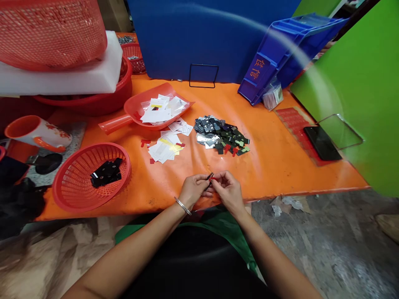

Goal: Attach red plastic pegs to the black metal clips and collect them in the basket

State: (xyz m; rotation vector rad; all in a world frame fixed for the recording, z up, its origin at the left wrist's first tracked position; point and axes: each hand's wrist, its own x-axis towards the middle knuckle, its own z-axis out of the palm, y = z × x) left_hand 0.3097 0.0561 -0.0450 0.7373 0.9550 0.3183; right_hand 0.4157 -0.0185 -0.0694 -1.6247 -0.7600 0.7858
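Note:
My left hand and my right hand meet at the near edge of the orange table. Together they pinch a small dark piece with a red tab. The left fingers hold the dark part, and the right fingertips grip the red tab. A silver bracelet circles my left wrist. Beyond the hands lies a pile of similar dark and silver pieces. White peeled film scraps lie left of that pile.
A round red basket with black parts sits at the near left. A red scoop holds white scraps. An orange-and-white mug, stacked red baskets, a tilted blue bin, a phone and a green wall surround the table.

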